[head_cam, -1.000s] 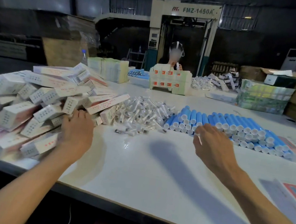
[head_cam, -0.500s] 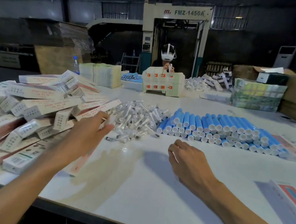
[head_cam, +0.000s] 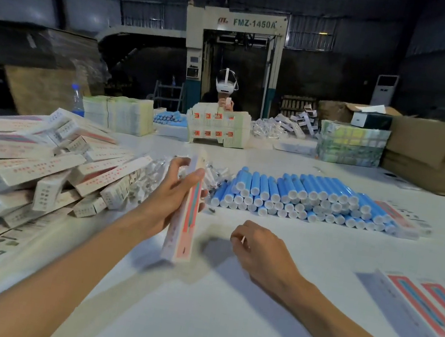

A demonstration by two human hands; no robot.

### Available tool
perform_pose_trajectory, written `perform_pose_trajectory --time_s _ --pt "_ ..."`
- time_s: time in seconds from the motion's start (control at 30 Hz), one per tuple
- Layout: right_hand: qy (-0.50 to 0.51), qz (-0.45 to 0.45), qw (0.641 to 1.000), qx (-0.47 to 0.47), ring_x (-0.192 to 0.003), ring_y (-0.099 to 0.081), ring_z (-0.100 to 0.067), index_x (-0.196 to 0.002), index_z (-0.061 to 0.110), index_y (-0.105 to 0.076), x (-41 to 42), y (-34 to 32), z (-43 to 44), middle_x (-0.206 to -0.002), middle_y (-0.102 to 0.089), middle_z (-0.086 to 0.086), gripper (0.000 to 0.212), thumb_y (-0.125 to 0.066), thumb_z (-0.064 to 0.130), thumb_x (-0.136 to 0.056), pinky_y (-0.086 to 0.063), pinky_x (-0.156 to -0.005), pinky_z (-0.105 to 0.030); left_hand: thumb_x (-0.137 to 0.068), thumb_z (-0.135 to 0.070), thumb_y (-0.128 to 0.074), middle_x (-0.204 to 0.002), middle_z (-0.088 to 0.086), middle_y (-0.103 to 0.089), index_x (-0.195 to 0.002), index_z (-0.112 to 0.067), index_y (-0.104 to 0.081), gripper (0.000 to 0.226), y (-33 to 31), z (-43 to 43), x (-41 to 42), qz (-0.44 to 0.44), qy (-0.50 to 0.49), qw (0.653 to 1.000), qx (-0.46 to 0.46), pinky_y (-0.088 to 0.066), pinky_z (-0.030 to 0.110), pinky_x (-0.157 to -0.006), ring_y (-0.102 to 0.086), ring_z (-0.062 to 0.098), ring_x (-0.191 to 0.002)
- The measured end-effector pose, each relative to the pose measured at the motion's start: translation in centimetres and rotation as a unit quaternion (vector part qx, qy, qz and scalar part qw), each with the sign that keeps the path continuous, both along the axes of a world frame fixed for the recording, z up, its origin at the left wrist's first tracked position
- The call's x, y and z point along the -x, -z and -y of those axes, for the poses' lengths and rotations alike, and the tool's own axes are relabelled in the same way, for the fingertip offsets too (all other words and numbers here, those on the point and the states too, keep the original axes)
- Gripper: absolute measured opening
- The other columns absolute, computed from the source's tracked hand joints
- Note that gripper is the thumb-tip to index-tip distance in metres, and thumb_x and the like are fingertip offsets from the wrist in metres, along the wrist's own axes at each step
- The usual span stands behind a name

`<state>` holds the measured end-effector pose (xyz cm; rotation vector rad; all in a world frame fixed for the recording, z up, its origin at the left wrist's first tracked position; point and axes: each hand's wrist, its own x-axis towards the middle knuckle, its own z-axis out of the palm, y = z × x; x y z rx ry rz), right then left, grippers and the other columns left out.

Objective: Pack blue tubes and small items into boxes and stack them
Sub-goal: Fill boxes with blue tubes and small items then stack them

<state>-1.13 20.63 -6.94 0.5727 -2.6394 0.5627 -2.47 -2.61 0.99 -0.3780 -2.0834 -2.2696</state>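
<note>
Through the head camera I saw a white table (head_cam: 220, 319) with both forearms reaching over it. The left hand (head_cam: 172, 194) was raised above the table, fingers and thumb curled round a long narrow box (head_cam: 183, 222) – white with a red and teal stripe – held nearly upright and tilted slightly, its lower end clear of the surface. The right hand (head_cam: 259, 251) hovered low to the right of the box, apart from it, fingers curled inward and pinching a small white item (head_cam: 242, 240); I could not tell what it was. Beyond the hands lay the blue tubes (head_cam: 312, 200), stacked on their sides in a low row with white caps facing me, and just left of them a pile of small clear-wrapped items (head_cam: 218, 175). A heap of closed boxes (head_cam: 41, 166) filled the table's left side – flat printed cartons (head_cam: 427, 305) lay at the right edge. Across the table sat another person (head_cam: 224, 93) wearing a white headset.
</note>
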Motion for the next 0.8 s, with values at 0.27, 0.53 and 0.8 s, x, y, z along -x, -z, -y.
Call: perform_pose_trajectory --time_s 0.27,0.53,0.8 --pt "0.073 0.010 0.991 0.115 -0.081 -0.066 -0.011 -0.095 0.023 -0.071 3.1 -3.2 -1.1 -0.092 -0.071 0.013 0.014 -0.058 0.023 -0.097 -0.052 -0.068 -0.033 -0.057 -0.064 -0.098 -0.096 0.007 -0.080 -0.113 -0.039 -0.064 0.070 2.8 1.1 2.3 0.024 -0.139 0.990 -0.029 -0.062 0.043 -0.076 -0.077 0.025 -0.085" --pt "0.297 -0.007 0.955 -0.020 -0.124 -0.047 -0.038 -0.124 0.000 -0.057 15.1 -7.1 -4.3 -0.132 -0.054 -0.020 0.029 -0.047 0.018 -0.104 -0.046 -0.093 -0.048 -0.102 -0.003 -0.057 -0.112 0.015 -0.071 -0.138 -0.023 -0.049 0.041 3.6 1.0 3.2 0.069 -0.023 0.983 -0.166 -0.058 0.043 -0.084 -0.070 0.024 -0.092" --pt "0.354 0.009 0.892 -0.279 -0.126 -0.048 -0.036 -0.130 0.008 -0.061 17.8 -7.2 -4.3 -0.135 -0.051 -0.022 0.034 -0.055 0.012 -0.097 -0.044 -0.102 -0.040 -0.096 -0.019 -0.076 -0.112 0.008 -0.081 -0.124 -0.017 -0.071 0.028 3.8 1.8 3.1 0.063 -0.029 0.996 -0.057 -0.059 0.048 -0.091 -0.076 0.033 -0.108"
